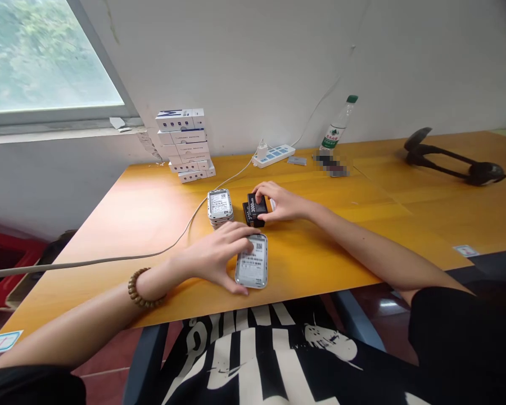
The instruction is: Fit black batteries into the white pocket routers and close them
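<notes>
A pale grey handheld device [253,267] with an exposed, label-covered back and rounded corners lies flat near the table's front edge. My left hand [219,253] holds it from the left, thumb at its lower left edge and fingers over its upper part. Slightly farther back, my right hand [280,203] pinches a black battery [259,207] marked 3000 mAh, with thumb and fingers on it. More black batteries [247,214] sit against it on the left; their number is unclear. Left of these stands a stack of similar grey devices [220,204], labels upward.
White boxes [183,138] are piled by the wall. A white power strip [274,156] has a plug and a cable [152,256] running across the left side. A water bottle [336,126] stands at the back, and a black headband-like object [451,160] lies far right.
</notes>
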{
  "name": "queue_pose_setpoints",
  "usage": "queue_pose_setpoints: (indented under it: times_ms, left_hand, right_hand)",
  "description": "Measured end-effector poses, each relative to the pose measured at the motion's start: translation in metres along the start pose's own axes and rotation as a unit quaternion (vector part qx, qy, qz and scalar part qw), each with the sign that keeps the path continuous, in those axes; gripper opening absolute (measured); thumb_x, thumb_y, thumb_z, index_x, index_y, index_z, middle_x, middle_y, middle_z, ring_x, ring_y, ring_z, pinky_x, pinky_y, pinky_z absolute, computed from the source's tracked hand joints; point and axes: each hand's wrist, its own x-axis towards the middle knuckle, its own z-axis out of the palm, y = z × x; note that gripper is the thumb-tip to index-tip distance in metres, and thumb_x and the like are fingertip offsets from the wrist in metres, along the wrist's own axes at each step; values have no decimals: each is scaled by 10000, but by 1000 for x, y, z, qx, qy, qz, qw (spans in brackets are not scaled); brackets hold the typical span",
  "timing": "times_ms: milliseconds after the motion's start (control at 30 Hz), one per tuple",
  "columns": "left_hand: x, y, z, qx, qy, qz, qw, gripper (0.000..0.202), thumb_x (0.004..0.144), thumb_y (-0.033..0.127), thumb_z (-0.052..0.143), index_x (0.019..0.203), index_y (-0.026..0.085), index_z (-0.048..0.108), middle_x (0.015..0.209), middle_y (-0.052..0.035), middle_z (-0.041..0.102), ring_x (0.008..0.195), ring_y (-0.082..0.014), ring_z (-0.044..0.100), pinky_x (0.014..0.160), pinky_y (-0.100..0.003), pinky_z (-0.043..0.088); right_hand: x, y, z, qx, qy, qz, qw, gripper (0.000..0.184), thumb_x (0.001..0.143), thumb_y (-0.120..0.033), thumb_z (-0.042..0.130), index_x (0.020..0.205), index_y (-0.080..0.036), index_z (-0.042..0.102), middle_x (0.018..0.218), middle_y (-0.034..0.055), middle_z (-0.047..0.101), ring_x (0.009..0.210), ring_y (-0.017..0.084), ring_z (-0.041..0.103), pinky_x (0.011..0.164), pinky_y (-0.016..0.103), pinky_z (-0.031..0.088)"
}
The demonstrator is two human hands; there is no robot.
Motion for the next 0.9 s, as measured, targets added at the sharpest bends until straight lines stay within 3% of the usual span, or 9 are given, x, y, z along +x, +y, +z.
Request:
queue_pose_setpoints:
  times_ms: [100,267,367,467,600,800,900]
  left_hand:
    - [-3,1,26,-16,-4,-45,999,720,722,768,858,1096,226,567,1415,-216,649,1235,-418,626,1037,-595,542]
    - [-3,-6,50,-50,22,-133,990,828,600,853,884,1011,236,515,1099,-133,647,1040,-380,643,884,-551,590]
    - [-4,-6,55,-69,45,-152,985,870,544,889,887,977,251,482,1042,-94,611,961,-343,624,830,-534,595]
    - [-5,-5,56,-88,59,-163,981,905,509,900,891,980,257,463,1028,-75,597,922,-319,614,799,-519,599]
    - [-5,-4,55,-93,60,-161,981,924,510,865,919,1038,246,482,1062,-89,610,963,-333,629,836,-537,607]
    - [-5,-7,57,-110,56,-151,981,982,538,801,951,1201,229,507,1212,-152,624,1138,-406,655,958,-602,596]
    - [-4,-6,56,-119,62,-149,980,928,563,765,957,1176,234,506,1318,-182,599,1244,-436,632,1019,-613,582]
  right_hand:
    - [-2,-13,-8,28,19,-3,999,401,787,-410,828,1020,-243,546,1227,98,627,1153,302,585,1016,463,486]
    - [-14,-56,-15,78,-172,21,982,485,750,-500,887,965,-239,539,1082,36,574,929,223,562,797,345,492]
    - [-21,-76,-11,39,-236,41,970,487,739,-482,904,881,-230,512,1109,36,520,840,184,537,730,322,484]
    - [-24,-85,-2,-5,-255,60,965,482,747,-469,904,869,-221,509,1127,37,505,776,157,526,677,312,465]
    - [-25,-90,9,-61,-265,41,961,331,872,-404,819,853,-206,555,1042,33,524,738,157,518,617,306,412]
    - [-23,-88,17,-85,-236,11,968,252,976,-388,778,951,-161,672,1047,59,548,779,176,561,654,308,437]
    - [-22,-86,20,-114,-221,0,969,264,1002,-407,758,984,-149,707,1044,70,558,786,182,566,666,308,439]
